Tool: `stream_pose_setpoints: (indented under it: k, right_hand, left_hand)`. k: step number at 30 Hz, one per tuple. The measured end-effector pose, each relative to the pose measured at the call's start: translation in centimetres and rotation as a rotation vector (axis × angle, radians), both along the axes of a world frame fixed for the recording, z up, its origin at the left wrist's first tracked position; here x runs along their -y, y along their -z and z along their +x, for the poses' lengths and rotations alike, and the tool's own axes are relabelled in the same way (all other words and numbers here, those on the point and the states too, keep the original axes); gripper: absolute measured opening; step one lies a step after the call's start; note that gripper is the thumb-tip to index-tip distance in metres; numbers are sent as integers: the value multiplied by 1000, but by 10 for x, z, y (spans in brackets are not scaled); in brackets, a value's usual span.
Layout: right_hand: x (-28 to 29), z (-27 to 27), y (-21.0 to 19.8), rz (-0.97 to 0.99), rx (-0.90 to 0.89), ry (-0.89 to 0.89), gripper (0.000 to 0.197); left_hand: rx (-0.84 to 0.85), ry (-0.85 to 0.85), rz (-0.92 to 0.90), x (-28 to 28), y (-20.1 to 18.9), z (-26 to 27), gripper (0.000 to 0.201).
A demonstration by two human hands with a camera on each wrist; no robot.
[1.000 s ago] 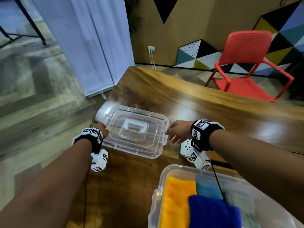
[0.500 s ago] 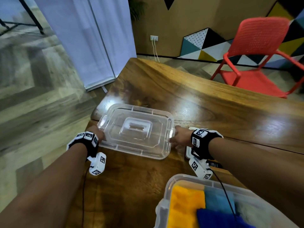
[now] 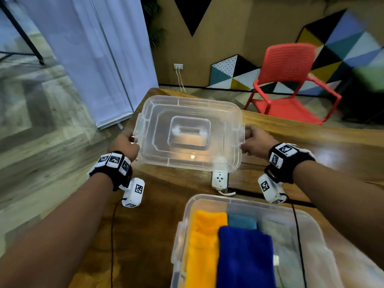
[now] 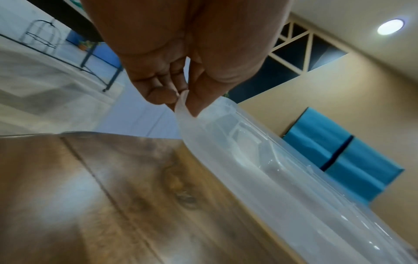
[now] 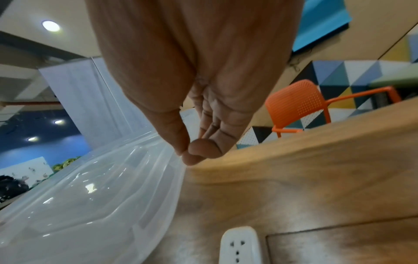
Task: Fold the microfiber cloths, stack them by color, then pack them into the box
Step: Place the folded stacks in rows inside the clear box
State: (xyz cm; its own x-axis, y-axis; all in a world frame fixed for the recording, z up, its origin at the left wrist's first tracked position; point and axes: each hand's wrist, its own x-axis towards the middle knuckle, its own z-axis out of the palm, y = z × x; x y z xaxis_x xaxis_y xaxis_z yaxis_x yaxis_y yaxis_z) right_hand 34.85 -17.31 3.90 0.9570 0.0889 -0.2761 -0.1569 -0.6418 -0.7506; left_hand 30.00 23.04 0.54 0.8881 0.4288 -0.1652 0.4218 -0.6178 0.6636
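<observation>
Lid up off the table, both hands on it

Red chair (image 3: 288, 84) behind, power strip (image 3: 219, 179) under the lid's near edge (nothing blocking). Left hand (image 3: 124, 145) and right hand (image 3: 254, 142) each pinch an end of the clear lid (image 3: 188, 132), which sits between them; box (image 3: 311, 225) with yellow, teal and blue cloths (image 3: 244, 256) sits nearer, lower right.

Box (image 3: 187, 217) and folded cloths (image 3: 245, 256) cut off by the lower edge.
</observation>
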Motion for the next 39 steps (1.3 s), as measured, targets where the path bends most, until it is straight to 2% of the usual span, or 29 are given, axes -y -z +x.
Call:
stream_pose_setpoints:
  k: [2, 6, 8, 11, 12, 13, 15, 16, 20, 23, 25, 27, 30, 31, 34, 35, 37, 39]
  right_hand:
    - [32, -25, -21, 61, 31, 38, 65]
    - [85, -85, -55, 344, 81, 147, 52]
    - [107, -116, -66, 473, 103, 199, 43]
    - [134, -161, -71, 673, 86, 282, 24]
    - [142, -175, -71, 727, 84, 307, 18]
    - [149, -189, -69, 776, 86, 331, 17]
    - [160, -216, -63, 860, 82, 353, 27]
    - [166, -229, -56, 905, 75, 371, 33]
    - [179, -273, -24, 1071, 53, 500, 45]
    - [179, -296, -13, 1104, 39, 523, 61]
    - [177, -308, -13, 1046, 19, 473, 50]
    - [173, -316, -8, 958, -7, 400, 47]
    - [171, -322, 12, 759, -39, 316, 91]
    - [169, -324, 17, 718, -50, 308, 95]
    - [159, -328, 26, 565, -71, 312, 86]
    - [157, -329, 26, 515, -77, 300, 85]
    - [154, -327, 26, 453, -87, 274, 83]
    - [152, -325, 25, 418, -100, 257, 81]
  left_hand:
    - [41, 63, -89, 12, -8, -8, 24]
    - [131, 68, -352, 70, -47, -39, 48]
    - [138, 68, -412, 93, -59, -57, 52]
    - [59, 94, -446, 115, -69, -84, 31]
    - [38, 126, -476, 121, -71, -93, 28]
    - [12, 144, -554, 130, -75, -106, 33]
    - [-4, 146, -709, 148, -78, -132, 54]
    - [17, 148, -753, 154, -76, -143, 57]
    - [46, 107, -887, 163, -63, -179, 45]
    - [42, 112, -1029, 160, -56, -203, 35]
    - [35, 125, -1092, 158, -52, -220, 37]
    - [-8, 207, -1061, 156, -47, -235, 42]
    - [-34, 331, -854, 161, -42, -258, 71]
    - [-29, 339, -785, 162, -37, -263, 77]
    - [-80, 358, -538, 163, -24, -269, 75]
    - [-87, 349, -476, 160, -15, -268, 80]
    - [-127, 320, -439, 156, -5, -264, 90]
    - [-108, 273, -428, 160, -2, -264, 77]
